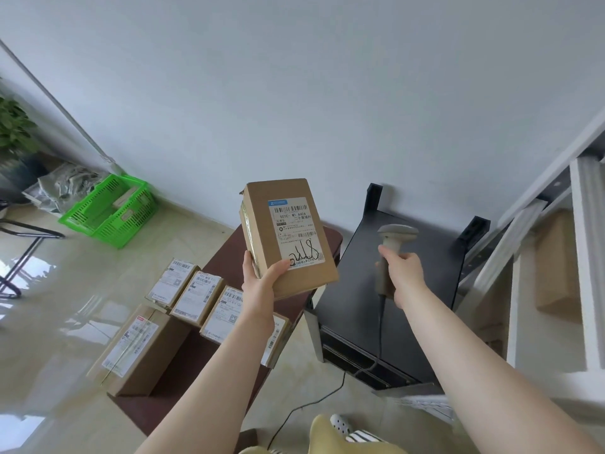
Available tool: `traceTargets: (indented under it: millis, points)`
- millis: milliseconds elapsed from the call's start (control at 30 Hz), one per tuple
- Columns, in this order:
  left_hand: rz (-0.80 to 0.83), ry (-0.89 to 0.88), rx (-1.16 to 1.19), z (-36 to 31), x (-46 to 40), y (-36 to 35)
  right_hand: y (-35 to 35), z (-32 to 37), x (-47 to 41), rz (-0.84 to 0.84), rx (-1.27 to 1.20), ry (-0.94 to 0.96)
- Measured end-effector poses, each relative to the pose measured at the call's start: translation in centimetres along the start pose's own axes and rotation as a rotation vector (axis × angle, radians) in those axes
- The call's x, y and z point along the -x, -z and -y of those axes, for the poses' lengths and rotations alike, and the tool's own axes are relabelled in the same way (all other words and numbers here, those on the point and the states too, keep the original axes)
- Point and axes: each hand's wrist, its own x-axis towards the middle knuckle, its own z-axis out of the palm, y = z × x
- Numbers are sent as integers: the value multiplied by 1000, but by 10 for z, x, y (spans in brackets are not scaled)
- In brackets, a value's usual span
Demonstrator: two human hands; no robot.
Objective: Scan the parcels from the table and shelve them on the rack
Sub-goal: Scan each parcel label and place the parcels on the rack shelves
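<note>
My left hand (260,278) grips a brown cardboard parcel (262,224) by its lower corner and holds it up, its white shipping label facing me. My right hand (404,271) holds a beige barcode scanner (391,239) by the handle, just right of the parcel, with its head level with the label. Several more labelled parcels (193,296) lie on the dark brown table (226,253) below. The white rack (586,250) stands at the right edge, a brown box (553,263) on one of its shelves.
A black cabinet (393,290) stands between the table and the rack, the scanner's cable (304,407) trailing down to the floor. A green plastic basket (109,209) holding boxes sits on the floor by the wall at left, near a potted plant (13,129).
</note>
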Motion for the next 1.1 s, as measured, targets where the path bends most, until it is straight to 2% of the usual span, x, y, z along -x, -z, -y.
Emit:
traceTargets:
  millis: [167, 400, 800, 933, 1000, 1033, 1100]
  points:
    - [45, -21, -5, 0, -3, -8, 9, -29, -37, -178, 93, -45]
    - [95, -16, -31, 5, -5, -17, 7, -53, -67, -223, 275, -94]
    - [144, 53, 5, 12, -6, -26, 17, -77, -82, -181, 322, -61]
    - [159, 22, -4, 12, 2, -20, 21, -62, -64, -164, 370, -69]
    - [169, 6, -4, 10, 8, -18, 18, -49, -49, -168, 354, -5]
    - [180, -2, -5, 10, 12, -17, 15, -41, -34, -132, 288, 30]
    - [207, -18, 2, 9, 22, -15, 10, -27, 1, 57, 129, 101]
